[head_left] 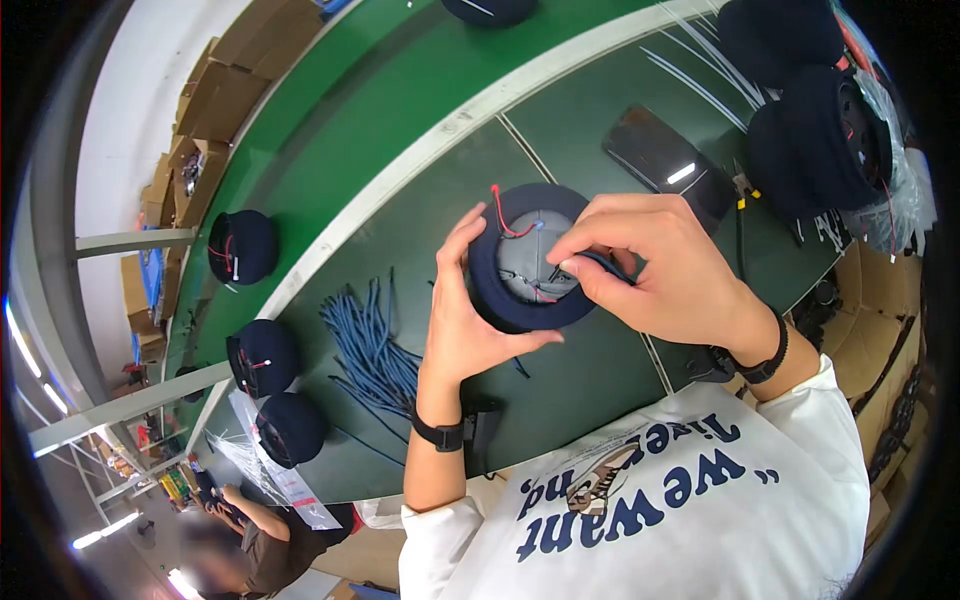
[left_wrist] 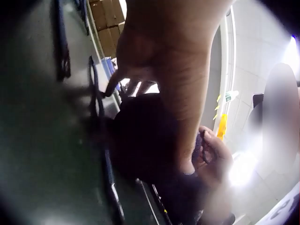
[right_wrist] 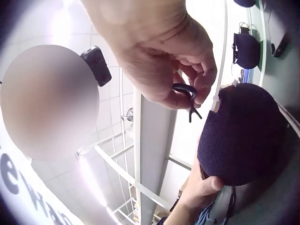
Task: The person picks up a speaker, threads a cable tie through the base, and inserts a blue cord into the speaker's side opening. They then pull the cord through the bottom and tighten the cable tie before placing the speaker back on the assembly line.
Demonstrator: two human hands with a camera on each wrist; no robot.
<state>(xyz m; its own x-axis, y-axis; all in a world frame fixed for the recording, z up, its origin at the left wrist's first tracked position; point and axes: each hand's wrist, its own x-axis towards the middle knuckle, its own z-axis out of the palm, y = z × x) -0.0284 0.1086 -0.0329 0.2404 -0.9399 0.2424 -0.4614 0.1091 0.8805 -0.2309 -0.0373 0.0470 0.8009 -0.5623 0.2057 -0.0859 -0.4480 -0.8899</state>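
Your left hand [head_left: 465, 320] grips the navy hat [head_left: 487, 283] by its near rim, thumb and fingers curled round it, opening turned up at you. It's held just above the dark table [head_left: 590, 370], roughly mid-table. Your right hand [head_left: 655, 270] is over the opening, thumb and forefinger clamped on a short dark cord [head_left: 603, 262]. Hands are close together, nearly touching across the hat. Only the head view shows the grey lining inside and a red wire [head_left: 503, 222] along its far edge. The right wrist view shows the hat [right_wrist: 241, 136] from outside and below, and the cord [right_wrist: 185, 90] as a small loop in the pinch, clear of the knit there; can't tell if it touches the lining. The left wrist view is blurred: just the left hand [left_wrist: 173, 70] over the dark hat [left_wrist: 140, 136], and the right hand [left_wrist: 213, 159] behind. For edges, a white rail [head_left: 440, 135] splits the table from the green belt [head_left: 340, 130]. A pile of blue cords [head_left: 370, 345] lies just left of your left wrist. There's bare table below the hat towards you. A flat dark slab [head_left: 665, 160] lies beyond your right hand. Finished hats [head_left: 815, 140] are stacked far right, and three more [head_left: 265, 357] sit along the belt's left edge.
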